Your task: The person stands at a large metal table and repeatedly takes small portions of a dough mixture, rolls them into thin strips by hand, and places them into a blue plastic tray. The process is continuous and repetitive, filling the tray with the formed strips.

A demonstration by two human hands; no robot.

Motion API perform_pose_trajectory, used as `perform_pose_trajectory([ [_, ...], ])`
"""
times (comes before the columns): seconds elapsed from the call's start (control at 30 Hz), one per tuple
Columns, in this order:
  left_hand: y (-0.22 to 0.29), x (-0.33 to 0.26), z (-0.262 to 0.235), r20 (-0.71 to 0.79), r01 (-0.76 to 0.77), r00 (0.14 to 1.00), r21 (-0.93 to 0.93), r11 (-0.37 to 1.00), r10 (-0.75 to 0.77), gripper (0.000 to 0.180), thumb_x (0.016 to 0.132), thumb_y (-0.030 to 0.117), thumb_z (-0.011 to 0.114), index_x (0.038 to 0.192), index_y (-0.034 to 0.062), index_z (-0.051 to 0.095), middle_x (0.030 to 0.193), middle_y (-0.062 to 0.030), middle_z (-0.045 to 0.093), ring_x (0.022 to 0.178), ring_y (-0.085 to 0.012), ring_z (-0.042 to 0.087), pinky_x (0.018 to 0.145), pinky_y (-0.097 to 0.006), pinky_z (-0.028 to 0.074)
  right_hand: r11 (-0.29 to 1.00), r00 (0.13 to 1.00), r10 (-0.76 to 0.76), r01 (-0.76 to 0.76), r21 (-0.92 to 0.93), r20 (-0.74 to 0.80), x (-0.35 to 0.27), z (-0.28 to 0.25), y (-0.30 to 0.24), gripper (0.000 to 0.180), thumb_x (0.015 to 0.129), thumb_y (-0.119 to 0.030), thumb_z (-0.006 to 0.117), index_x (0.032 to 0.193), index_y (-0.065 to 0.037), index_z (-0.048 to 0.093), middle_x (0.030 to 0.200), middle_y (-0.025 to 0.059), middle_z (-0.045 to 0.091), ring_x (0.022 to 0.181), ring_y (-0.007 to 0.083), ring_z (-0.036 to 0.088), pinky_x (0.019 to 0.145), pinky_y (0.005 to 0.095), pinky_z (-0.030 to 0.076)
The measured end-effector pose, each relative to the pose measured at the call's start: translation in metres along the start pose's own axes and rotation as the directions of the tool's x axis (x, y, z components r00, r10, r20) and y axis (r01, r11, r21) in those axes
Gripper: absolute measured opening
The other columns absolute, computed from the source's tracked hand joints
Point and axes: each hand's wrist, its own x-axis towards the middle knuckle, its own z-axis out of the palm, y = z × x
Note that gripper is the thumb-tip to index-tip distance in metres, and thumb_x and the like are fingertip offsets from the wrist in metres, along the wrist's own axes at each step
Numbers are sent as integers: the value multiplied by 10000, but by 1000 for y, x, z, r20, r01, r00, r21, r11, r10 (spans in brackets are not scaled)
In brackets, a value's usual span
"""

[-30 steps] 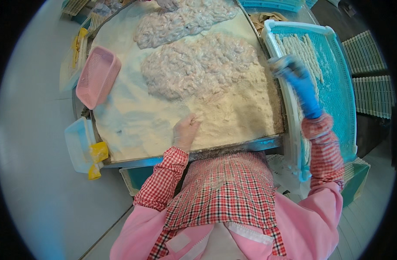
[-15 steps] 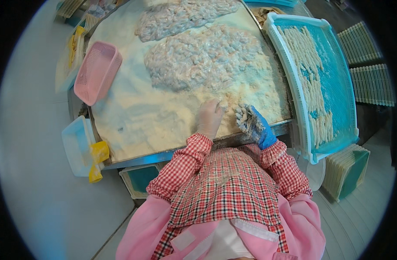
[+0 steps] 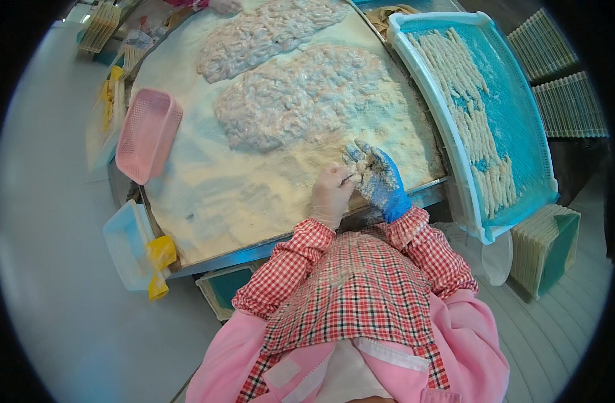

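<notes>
A: Head view. Containers first?

B: Pink basket, oblong, perforated, on the flour bed at its left edge. Pale blue tub, rectangular, outside the table's left corner, with yellow packets touching it. Teal tray at the right, white-rimmed, holding rows of floured strips. Under its near corner, a stack of teal trays. Any labels are too small to make out.

A: Hidden or cut off?

B: Top left, small items blurred at the rim. Top centre, another person's sleeve, cut by the frame.

A: Hands?

B: Left hand, clear-gloved, fingers curled toward the right palm. Right hand, blue glove caked in flour, fingers half spread, cupping a piece between both hands, above the bed's near right part.

A: The piece?

B: Pale, flour-coated, mostly covered by fingers; shape unclear. Two heaps of pinkish-white raw pieces lie further back on the bed.
</notes>
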Motion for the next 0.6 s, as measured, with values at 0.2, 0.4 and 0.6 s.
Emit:
perform_pose_trajectory([
  [0.2, 4, 11, -21, -155, -81, 970, 525, 847, 189, 382, 818, 144, 580, 1185, 41, 583, 1248, -162, 560, 1179, -319, 499, 1026, -396, 365, 947, 995, -44, 15, -319, -85, 1, -12, 52, 464, 995, -322, 420, 1387, -75, 386, 1349, 117, 470, 1202, 235, 497, 990, 358, 450],
  [0.4, -16, -11, -1, 8, -211, 977, 133, 968, 211, 460, 933, 201, 415, 1360, 30, 431, 1484, -139, 337, 1403, -311, 244, 1150, -447, 121, 899, 841, -365, 430, -83, 399, 51, -83, 132, 492, 1008, -203, 344, 1463, -52, 235, 1475, 107, 321, 1328, 209, 347, 1103, 334, 293],
  [0.6, -18, -18, 5, -4, -146, 989, -67, 987, 146, 484, 943, 169, 398, 1407, 34, 378, 1509, -141, 291, 1430, -307, 173, 1151, -451, 63, 961, 933, -226, 166, 222, 280, 39, -66, 103, 524, 1013, -273, 305, 1481, -69, 189, 1530, 86, 217, 1390, 235, 220, 1151, 383, 154],
])
